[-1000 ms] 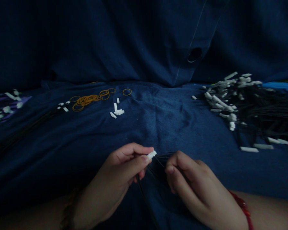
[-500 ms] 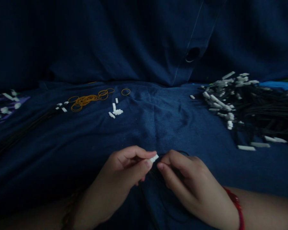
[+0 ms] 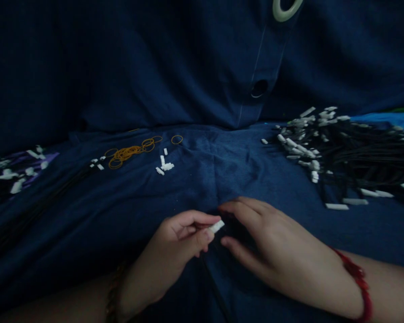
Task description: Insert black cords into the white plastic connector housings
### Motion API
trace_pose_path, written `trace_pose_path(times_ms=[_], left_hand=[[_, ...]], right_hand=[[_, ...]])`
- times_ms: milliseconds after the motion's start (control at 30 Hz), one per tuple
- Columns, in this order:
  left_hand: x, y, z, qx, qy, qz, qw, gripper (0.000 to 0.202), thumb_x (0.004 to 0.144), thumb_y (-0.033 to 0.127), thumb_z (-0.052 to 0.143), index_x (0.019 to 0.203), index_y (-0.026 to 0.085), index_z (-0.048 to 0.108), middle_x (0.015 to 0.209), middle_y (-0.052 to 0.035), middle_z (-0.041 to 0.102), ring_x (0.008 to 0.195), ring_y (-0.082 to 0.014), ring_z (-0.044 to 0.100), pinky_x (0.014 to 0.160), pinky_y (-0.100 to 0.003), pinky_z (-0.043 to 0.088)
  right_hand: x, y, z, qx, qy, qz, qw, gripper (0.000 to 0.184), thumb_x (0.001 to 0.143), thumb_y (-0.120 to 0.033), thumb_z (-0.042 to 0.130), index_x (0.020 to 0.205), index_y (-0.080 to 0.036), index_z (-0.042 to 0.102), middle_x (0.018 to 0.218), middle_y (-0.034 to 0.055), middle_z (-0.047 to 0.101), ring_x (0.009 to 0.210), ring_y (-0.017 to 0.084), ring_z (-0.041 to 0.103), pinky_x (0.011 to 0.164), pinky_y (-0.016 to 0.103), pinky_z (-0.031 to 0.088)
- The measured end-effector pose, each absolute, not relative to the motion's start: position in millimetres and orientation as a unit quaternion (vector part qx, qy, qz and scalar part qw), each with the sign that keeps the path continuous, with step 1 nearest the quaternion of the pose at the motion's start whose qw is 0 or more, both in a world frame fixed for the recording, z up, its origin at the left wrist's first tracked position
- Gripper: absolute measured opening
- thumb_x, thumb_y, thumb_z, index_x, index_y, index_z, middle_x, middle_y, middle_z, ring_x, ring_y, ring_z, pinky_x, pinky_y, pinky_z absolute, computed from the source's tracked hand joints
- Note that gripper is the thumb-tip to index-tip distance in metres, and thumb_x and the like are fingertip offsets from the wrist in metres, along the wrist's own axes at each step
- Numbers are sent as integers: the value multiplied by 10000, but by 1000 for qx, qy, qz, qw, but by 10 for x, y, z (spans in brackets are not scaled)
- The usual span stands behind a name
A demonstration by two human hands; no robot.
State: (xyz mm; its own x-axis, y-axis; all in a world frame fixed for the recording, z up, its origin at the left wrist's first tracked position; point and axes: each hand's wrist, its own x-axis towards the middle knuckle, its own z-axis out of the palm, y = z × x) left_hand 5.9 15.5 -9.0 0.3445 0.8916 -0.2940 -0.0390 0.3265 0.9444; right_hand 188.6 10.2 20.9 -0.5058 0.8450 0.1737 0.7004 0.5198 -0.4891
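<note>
My left hand (image 3: 175, 249) pinches a small white plastic connector (image 3: 216, 226) between thumb and forefinger, low in the middle of the view. Thin black wires (image 3: 215, 287) run down from it across the dark blue cloth (image 3: 202, 179). My right hand (image 3: 272, 244), with a red bracelet on the wrist, lies right beside the connector with thumb and fingers apart, arched over the dark wires. Whether its fingers touch the wires is hidden in shadow.
A large heap of black wires with white connectors (image 3: 343, 152) lies at the right. Yellow rubber bands (image 3: 131, 151) and a few loose white connectors (image 3: 164, 165) sit at the centre left. More white pieces (image 3: 13, 172) lie at the far left. A pale ring (image 3: 284, 9) hangs at the top.
My right hand has opened out from a pinch and spread over the wires. The view has tilted up a little. My left hand keeps its hold on the connector.
</note>
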Motion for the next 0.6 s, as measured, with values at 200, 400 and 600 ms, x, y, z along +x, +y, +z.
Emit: trace_pose_path(times_ms=[200, 400, 600], left_hand=[[65, 188, -58, 464, 437, 300, 710, 179, 741, 224, 601, 903, 151, 618, 734, -9, 632, 582, -90, 572, 487, -183, 422], [61, 204, -52, 457, 435, 287, 721, 154, 724, 218, 623, 844, 123, 632, 708, -36, 666, 611, -119, 622, 534, -198, 465], [44, 207, -73, 453, 422, 276, 736, 167, 729, 161, 613, 893, 137, 627, 767, -41, 679, 686, -139, 636, 602, -219, 482]], right_hand=[[2042, 317, 389, -458, -759, 433, 163, 222, 861, -311, 402, 838, -172, 573, 630, -17, 554, 541, 72, 519, 474, 153, 408], [2292, 491, 614, -524, -727, 351, 273, 237, 764, -402, 518, 792, -184, 607, 758, 27, 597, 728, 154, 561, 525, 205, 428], [2327, 530, 630, -578, -723, 237, 297, 271, 769, -458, 489, 795, -220, 615, 725, 9, 596, 741, 180, 567, 512, 229, 411]])
